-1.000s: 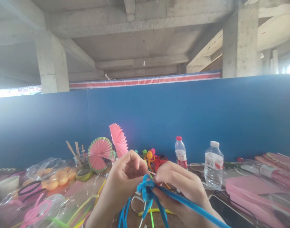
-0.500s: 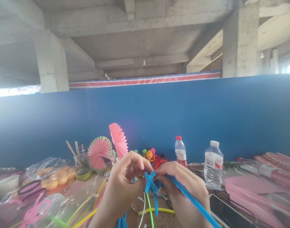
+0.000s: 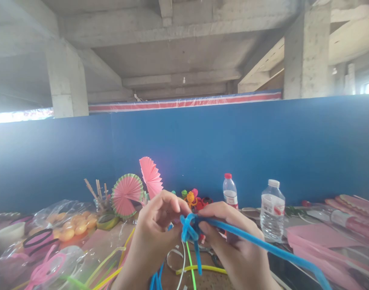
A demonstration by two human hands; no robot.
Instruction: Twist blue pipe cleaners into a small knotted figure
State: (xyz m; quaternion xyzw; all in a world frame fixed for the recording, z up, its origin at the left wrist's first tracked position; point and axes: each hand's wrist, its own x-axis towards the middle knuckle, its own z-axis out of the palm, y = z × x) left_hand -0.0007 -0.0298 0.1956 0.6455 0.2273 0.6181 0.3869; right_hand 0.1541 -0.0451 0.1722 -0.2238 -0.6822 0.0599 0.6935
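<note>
Since a moment ago both hands have risen slightly, and the fuzzy blue pipe cleaner (image 3: 190, 230) now runs flatter, its long tail sweeping to the lower right; the twisted knot looks tighter. Left hand (image 3: 155, 237) curls shut, fingertips pinching the knot from the left. Right hand (image 3: 232, 237) closes round the strand, thumb pressing it. Both hover above the cluttered bench (image 3: 99, 241), before pink pleated paper fans (image 3: 127, 195).

Low in the frame's centre, the left hand (image 3: 154, 237) and right hand (image 3: 232, 241) are meeting around a pipe cleaner (image 3: 190, 231). Two paper fans (image 3: 126, 195) are standing behind them, centre-left, while two bottles (image 3: 271, 209) are standing to the right.
</note>
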